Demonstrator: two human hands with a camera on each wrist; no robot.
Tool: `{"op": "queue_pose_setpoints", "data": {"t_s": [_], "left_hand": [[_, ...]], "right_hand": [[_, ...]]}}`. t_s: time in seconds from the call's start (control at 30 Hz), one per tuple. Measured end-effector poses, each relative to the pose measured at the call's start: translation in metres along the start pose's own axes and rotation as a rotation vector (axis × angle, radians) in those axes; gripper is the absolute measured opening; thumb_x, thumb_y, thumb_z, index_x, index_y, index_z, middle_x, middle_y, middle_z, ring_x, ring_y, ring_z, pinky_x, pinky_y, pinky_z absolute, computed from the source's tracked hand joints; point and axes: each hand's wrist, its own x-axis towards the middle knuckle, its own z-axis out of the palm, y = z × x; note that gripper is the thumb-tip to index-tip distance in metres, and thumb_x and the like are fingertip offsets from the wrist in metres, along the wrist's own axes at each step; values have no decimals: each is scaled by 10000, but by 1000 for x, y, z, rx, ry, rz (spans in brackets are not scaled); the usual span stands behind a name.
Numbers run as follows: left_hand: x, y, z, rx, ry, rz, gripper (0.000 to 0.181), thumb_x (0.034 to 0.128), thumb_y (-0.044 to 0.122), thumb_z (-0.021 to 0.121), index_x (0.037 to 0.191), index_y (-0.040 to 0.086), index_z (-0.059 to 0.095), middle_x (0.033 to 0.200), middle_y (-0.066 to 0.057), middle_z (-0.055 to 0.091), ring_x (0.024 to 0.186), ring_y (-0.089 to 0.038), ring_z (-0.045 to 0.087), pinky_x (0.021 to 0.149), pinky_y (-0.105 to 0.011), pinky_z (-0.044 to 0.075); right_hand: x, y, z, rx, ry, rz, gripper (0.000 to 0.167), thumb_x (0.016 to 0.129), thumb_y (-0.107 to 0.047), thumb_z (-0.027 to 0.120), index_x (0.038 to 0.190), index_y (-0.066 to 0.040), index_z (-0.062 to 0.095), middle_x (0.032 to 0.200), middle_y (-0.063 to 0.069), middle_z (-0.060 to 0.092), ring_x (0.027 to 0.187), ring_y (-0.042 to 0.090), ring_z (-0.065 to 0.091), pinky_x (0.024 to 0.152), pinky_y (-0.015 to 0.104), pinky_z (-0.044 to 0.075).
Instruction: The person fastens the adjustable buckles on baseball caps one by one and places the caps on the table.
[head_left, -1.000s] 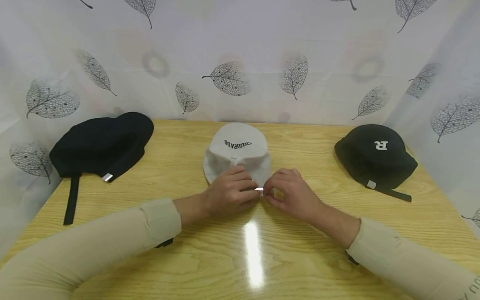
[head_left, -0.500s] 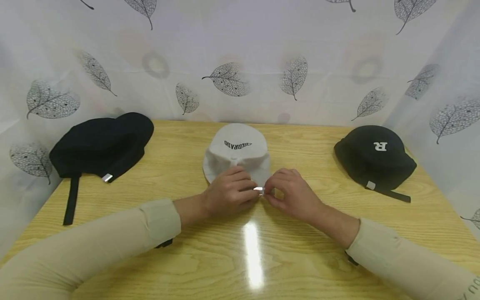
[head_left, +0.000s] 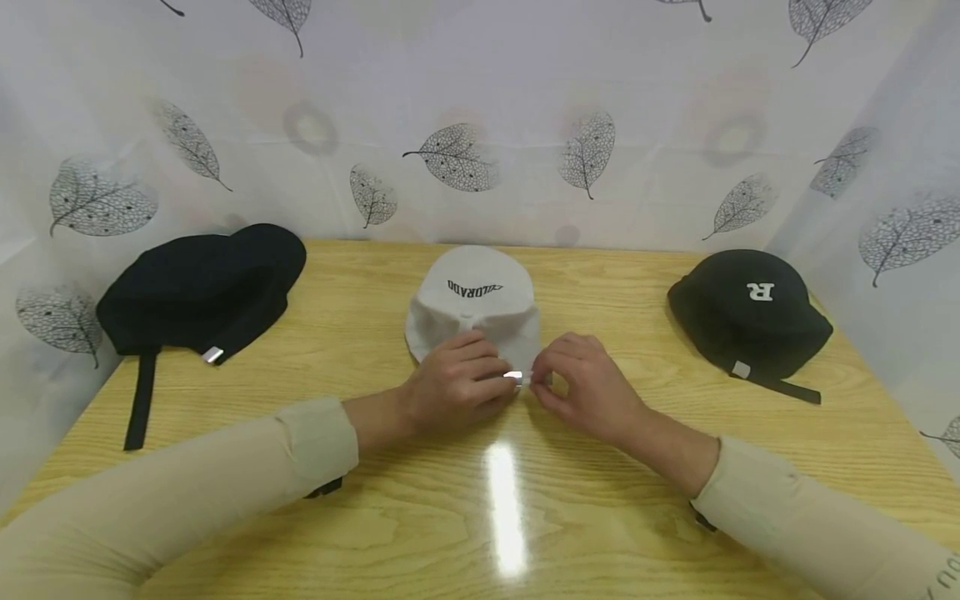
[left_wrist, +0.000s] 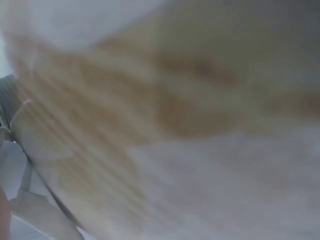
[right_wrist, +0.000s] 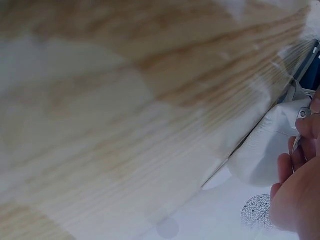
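Yellow wood-grain tabletop (head_left: 420, 525), viewed remotely: I record the pale-grey fabric cap (head_left: 476, 279) central, left hand (head_left: 459, 379) pinching its silver metal buckle (head_left: 513, 377), right hand (head_left: 587, 382) its pale strap (head_left: 527, 378), buckling seemingly unfinished, 2 black cloth caps (head_left: 191, 287) untouched.

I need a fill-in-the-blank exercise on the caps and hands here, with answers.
The word on the pale cap is ____.
The lettered black cap bears the letter ____.
The unlettered black cap lies on the person's ____ side.
The hand nearer the lettered black cap is the person's ____.

Answers: COLORADO; R; left; right.
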Motion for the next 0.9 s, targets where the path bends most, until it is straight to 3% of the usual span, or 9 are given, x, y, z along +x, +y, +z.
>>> {"op": "queue_pose_setpoints", "data": {"t_s": [0.27,0.67,0.9], "left_hand": [[-2,0,-3,36,0,4,31,829,142,754,842,114,753,856,16,743,820,-162,665,841,-346,508],[-4,-8,2,34,2,61,74,823,128,768,876,84,744,869,-22,744,784,-166,661,802,-350,508],[0,-11,5,8,26,56,102,805,146,797,870,86,747,882,-20,748,782,-165,671,816,-365,499]], "right_hand": [[0,1,-1,-18,-6,24,217,729,-44,807,744,-170,631,775,-90,650,845,116,591,859,429,411],[-1,0,0,-45,-28,33,196,755,-58,791,751,-178,635,796,-85,668,839,112,560,804,385,420],[-1,1,-1,-32,-32,43,212,743,-67,830,813,-158,651,939,-30,698,922,161,575,808,401,441]]}}
